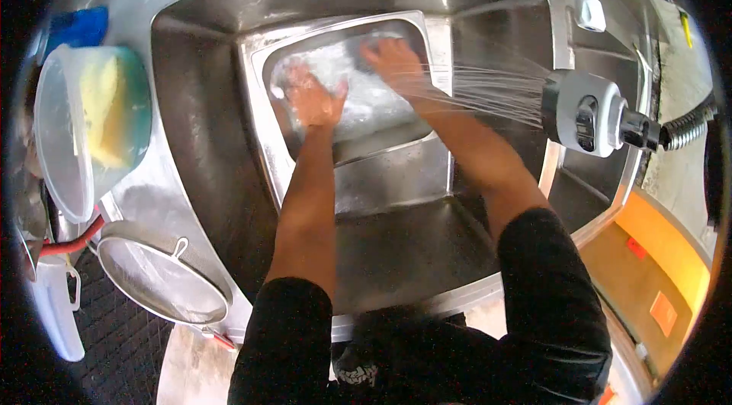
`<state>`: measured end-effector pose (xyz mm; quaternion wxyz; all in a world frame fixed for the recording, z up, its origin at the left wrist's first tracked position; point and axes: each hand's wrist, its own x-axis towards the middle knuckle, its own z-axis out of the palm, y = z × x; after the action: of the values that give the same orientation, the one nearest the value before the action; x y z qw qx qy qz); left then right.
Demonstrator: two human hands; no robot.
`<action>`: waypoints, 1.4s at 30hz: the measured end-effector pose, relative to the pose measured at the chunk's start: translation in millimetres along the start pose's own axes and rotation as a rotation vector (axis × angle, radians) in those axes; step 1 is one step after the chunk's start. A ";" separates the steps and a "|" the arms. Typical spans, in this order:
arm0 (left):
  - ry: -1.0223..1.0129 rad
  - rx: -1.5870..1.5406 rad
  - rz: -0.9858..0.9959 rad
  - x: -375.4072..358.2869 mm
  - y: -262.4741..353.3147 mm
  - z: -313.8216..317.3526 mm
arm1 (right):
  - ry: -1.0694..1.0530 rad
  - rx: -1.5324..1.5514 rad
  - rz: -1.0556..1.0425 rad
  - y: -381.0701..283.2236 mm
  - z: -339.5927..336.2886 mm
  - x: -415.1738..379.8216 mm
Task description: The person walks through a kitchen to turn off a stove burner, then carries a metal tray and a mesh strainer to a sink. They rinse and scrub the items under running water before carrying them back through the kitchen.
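A rectangular metal pan (pixel 263 112) sits tilted in the sink, holding foamy, whitish water. Flat over the pan's left part, my left hand (pixel 311 99) has its thumb and fingers apart, with suds around the fingertips. My right hand (pixel 396 64) reaches over the far right of the pan, fingers stretched out and somewhat blurred. Neither hand visibly grips anything; whether something lies under the foam cannot be made out. From the right, a spray head (pixel 583 113) with a grey-and-white body shoots thin water jets toward my right wrist and the pan.
The deep steel sink (pixel 206 115) surrounds the pan. On its left ledge stands a clear tub (pixel 65 131) with something yellow inside. A round mesh strainer (pixel 164 272) lies nearer. A tap (pixel 589 9) and a spray hose (pixel 690 124) are at the right.
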<state>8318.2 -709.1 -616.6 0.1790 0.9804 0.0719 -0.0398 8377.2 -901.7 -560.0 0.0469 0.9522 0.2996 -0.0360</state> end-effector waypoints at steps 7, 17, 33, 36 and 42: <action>0.170 -0.161 0.160 -7.3 20.9 -73.2 | 0.179 0.498 0.446 -58.0 14.1 -4.6; -0.002 -0.409 -0.259 -22.9 -27.0 -94.7 | 0.372 0.660 0.402 -158.7 31.4 75.8; -0.081 -0.439 -0.340 -19.2 -27.9 -97.6 | 0.409 0.524 0.187 -120.2 23.5 73.2; -0.068 -0.468 -0.344 -18.2 -28.6 -92.5 | 0.486 0.559 0.290 -113.2 34.4 75.3; -0.117 -0.416 -0.362 -16.2 -29.3 -97.6 | 0.434 1.006 0.556 -165.2 32.5 95.1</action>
<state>8302.7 -649.2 -534.0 0.3701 0.8899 0.2420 -0.1119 8358.9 -716.5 -612.6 -0.4626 0.8858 -0.0110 0.0355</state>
